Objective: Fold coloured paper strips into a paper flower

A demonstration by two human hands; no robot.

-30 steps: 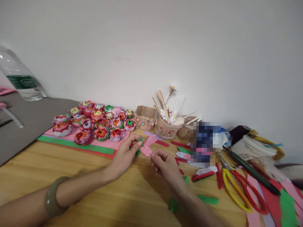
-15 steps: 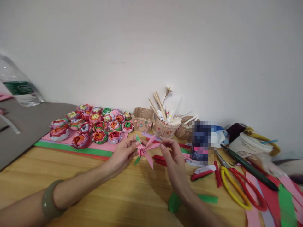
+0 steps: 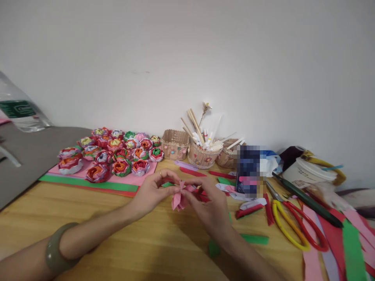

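Between my hands, just above the wooden table point(image 3: 117, 230), is a pink folded-paper piece point(image 3: 179, 200) with a green paper tip showing behind it. My left hand point(image 3: 156, 190) pinches it from the left between thumb and fingers. From the right, my right hand point(image 3: 209, 201) also grips it, thumb and index finger closed on the paper. The fingers hide part of the folds. Beyond my left hand, several finished paper flowers point(image 3: 121, 168) in mixed colours sit on stacked sheets of coloured paper point(image 3: 88, 183).
Behind stand small woven-look baskets point(image 3: 175, 145), one holding sticks. To the right lie folded paper strips point(image 3: 250, 210), scissors point(image 3: 290, 224), a dark green pen-like tool point(image 3: 310, 203), a white tub point(image 3: 310, 175) and coloured strips point(image 3: 351, 244). A plastic bottle point(image 3: 22, 113) stands far left.
My right hand has moved left onto the pink paper piece, which both hands now pinch. The piece has turned, its long pink points no longer spreading right. The view has shifted slightly.
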